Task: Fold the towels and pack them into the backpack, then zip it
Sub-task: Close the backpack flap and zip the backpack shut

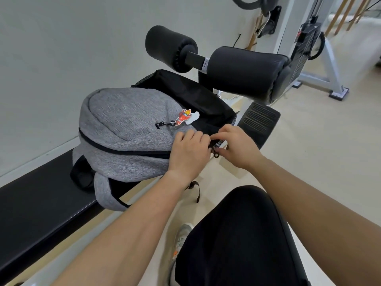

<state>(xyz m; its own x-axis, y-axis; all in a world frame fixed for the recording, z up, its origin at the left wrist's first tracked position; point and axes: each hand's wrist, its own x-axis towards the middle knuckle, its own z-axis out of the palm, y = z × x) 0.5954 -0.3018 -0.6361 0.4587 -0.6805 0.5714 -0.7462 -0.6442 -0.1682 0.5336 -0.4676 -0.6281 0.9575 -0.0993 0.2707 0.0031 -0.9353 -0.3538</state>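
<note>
room: white wall point(51, 58), pale floor point(329, 162), white frame of a gym machine point(329, 65) in the far right corner.
surface: black padded bench point(41, 213), running from near left towards two black foam rollers point(243, 73) at its far end; a ribbed black footplate point(259, 120) sits below them.
item: backpack point(127, 129), grey front panel up, black lower section. it lies flat on the bench, long axis along the bench. rounded grey top points left, black base points towards the rollers. dark zip line on the grey side looks closed. a red charm point(185, 116) is clipped to the front. grey strap point(105, 193) hangs over the near bench edge.
left hand point(189, 153): on the near right corner of the backpack, fingers curled together, gripping the grey cloth.
right hand point(237, 147): just beside the left, fingers bent and clamped on the mesh edge of the backpack; a black zip pull point(215, 155) dangles between the two hands.
also seen: a knee in black cloth point(237, 234), a pale shoe point(181, 240) on the floor.
</note>
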